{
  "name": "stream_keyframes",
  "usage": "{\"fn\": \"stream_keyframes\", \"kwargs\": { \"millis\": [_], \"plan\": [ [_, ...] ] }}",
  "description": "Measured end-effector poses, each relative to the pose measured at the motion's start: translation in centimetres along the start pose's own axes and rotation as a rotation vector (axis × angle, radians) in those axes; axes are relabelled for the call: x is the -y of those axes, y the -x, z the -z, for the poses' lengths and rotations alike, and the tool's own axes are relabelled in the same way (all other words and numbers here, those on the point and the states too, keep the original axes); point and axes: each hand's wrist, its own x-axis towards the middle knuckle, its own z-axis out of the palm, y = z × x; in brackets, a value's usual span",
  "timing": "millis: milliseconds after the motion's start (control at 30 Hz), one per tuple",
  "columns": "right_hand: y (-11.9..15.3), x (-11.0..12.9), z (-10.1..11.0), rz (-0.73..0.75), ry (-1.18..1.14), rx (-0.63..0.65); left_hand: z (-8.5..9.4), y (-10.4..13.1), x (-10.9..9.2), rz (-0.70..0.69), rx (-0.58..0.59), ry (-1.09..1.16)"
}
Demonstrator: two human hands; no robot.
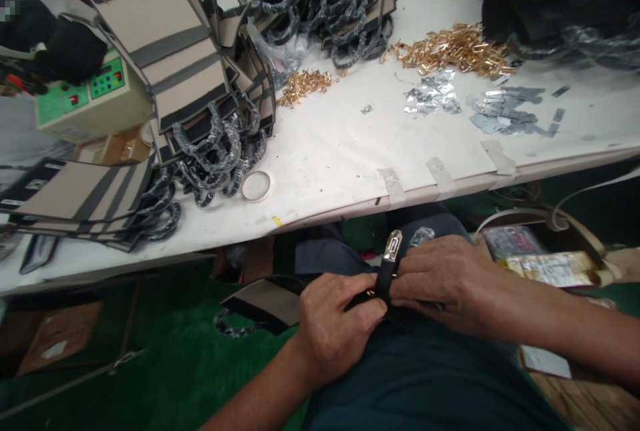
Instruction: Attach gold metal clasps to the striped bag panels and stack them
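The light is even and moderate, and it seems to fall from above. The white desk (340, 144) is the brightest area, while the green floor (165, 364) below it lies in dim shadow. Small glints appear on the plastic-wrapped handles (220, 144), on the gold metal parts (450, 51) and on the metal tip (393, 244). The black heap (560, 4) loses its detail in darkness. The whole picture is slightly soft, and toward the edges it becomes stretched and more blurred.

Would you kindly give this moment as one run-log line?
left hand: at strap; right hand: at strap; clasp: gold, on strap tip; panel: beside left hand; fittings: piled on table
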Motion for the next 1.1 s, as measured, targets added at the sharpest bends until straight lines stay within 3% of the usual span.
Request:
{"fn": "stream_keyframes", "kwargs": {
  "millis": [233,633,833,1100],
  "plan": [
    [0.0,-0.6,-0.3,0.001,-0.230,0.009,0.1,0.1,0.0,-0.027,-0.020,0.035],
    [-0.5,0.4,-0.9,-0.016,-0.232,-0.036,0.1,0.7,0.1,0.020,-0.015,0.131],
    [0.6,1.4,-0.8,-0.113,-0.229,-0.003,0.1,0.6,0.1,0.078,0.010,0.195],
    [0.7,1.7,-0.9,-0.180,-0.193,-0.018,-0.1,0.2,0.1,0.112,-0.040,0.184]
  ]
}}
